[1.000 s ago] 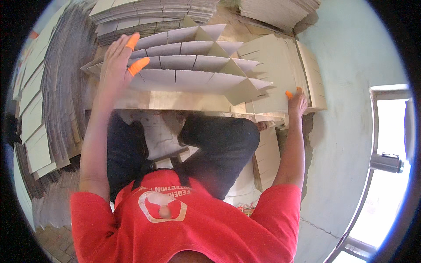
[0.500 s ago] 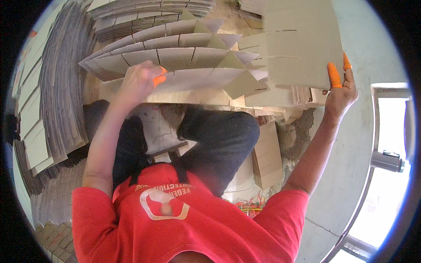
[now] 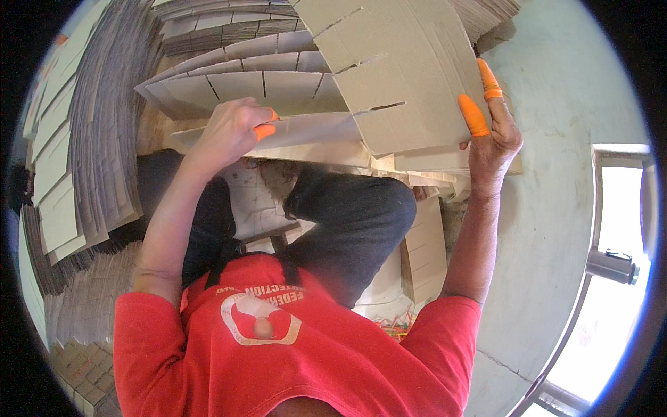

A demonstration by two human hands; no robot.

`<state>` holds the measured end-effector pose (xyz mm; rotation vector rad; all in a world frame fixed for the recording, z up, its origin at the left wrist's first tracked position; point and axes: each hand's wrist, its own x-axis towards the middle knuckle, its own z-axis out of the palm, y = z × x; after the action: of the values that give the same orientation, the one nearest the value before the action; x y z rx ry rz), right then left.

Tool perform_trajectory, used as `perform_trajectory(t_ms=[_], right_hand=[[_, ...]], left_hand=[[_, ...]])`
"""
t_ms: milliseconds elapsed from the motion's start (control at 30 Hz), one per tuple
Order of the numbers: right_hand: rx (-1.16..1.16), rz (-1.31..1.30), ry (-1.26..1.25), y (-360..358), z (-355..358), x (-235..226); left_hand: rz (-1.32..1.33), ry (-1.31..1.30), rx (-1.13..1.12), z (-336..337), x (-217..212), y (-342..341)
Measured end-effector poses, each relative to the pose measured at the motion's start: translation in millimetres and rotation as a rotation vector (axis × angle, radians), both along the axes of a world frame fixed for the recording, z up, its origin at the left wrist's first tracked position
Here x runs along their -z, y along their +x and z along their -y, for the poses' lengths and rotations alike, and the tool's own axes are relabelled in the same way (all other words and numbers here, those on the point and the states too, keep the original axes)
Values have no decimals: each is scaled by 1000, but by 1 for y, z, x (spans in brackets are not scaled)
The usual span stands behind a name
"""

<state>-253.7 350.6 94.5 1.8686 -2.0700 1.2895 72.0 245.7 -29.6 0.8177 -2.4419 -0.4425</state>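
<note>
My left hand (image 3: 240, 131), with orange finger covers, pinches the top edge of the nearest upright slotted cardboard strip (image 3: 306, 130). Several more slotted strips (image 3: 243, 85) stand on edge behind it in curved rows. My right hand (image 3: 492, 132), also in orange finger covers, grips the right edge of a wide slotted cardboard sheet (image 3: 406, 76). This sheet is tilted, its slots facing left, and its lower left corner reaches the right end of the nearest strip. It hides the right ends of the standing strips.
A tall stack of slotted cardboard (image 3: 104, 118) rises at the left. More stacked cardboard (image 3: 222, 28) lies at the far side, with another pile (image 3: 490, 17) at far right. A pale wall (image 3: 542, 208) bounds the right side. Cardboard pieces (image 3: 425, 250) lean beside my knee.
My right hand has brought the wide sheet left and nearer, turning it so its slotted edge covers the strips' right ends. My left hand has shifted slightly right, still pinching the nearest strip.
</note>
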Motion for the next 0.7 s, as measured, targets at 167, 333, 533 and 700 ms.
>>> perform_trajectory(t_ms=[167, 333, 533, 700], right_hand=[[-109, -199, -108, 3, 11, 14], [-6, -59, 47, 15, 6, 10], [-125, -93, -36, 5, 4, 33], [-162, -63, -23, 7, 0, 37]], left_hand=[[-91, -149, -90, 18, -14, -9], [73, -343, -206, 58, -4, -13], [153, -45, -168, 58, -1, -11], [177, -18, -193, 51, -2, -6]])
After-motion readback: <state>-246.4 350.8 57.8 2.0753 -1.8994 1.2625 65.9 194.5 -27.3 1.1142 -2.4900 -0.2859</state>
